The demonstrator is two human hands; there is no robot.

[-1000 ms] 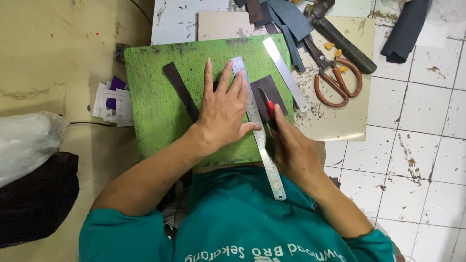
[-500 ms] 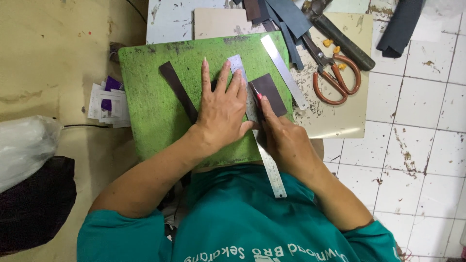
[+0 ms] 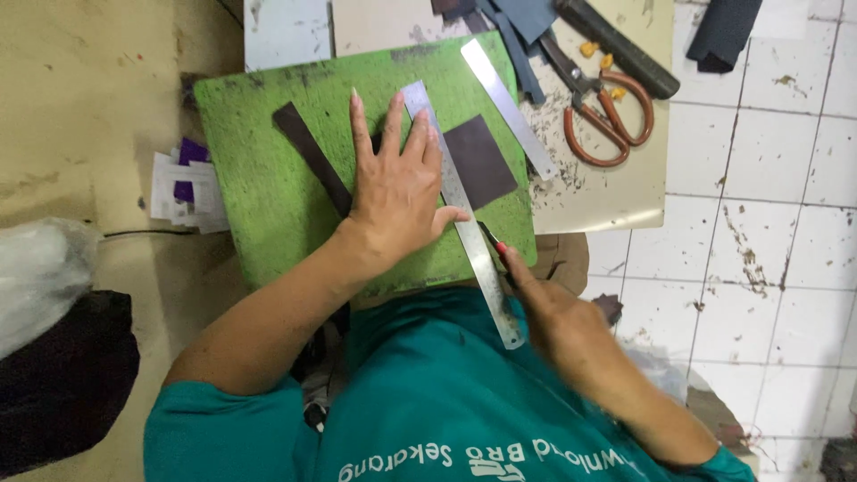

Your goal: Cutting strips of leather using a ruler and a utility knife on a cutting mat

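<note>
My left hand (image 3: 395, 187) lies flat, fingers spread, on a steel ruler (image 3: 464, 223) that crosses the green cutting mat (image 3: 259, 170) on my lap. Under the ruler sits a dark brown leather piece (image 3: 482, 161); a long dark strip (image 3: 308, 152) lies to the left of my hand. My right hand (image 3: 553, 308) grips a small cutting knife (image 3: 495, 245) with a red mark, its blade at the ruler's right edge near the mat's near rim.
A second steel ruler (image 3: 509, 107) lies at the mat's far right corner. Orange-handled scissors (image 3: 598, 112), dark fabric scraps and a black tube rest on a beige board (image 3: 616, 196). Paper scraps (image 3: 183, 183) lie left; white tiled floor right.
My right hand has pulled the knife down along the ruler toward my body, from beside the leather piece to the mat's near edge. My left hand stays pressed on the ruler.
</note>
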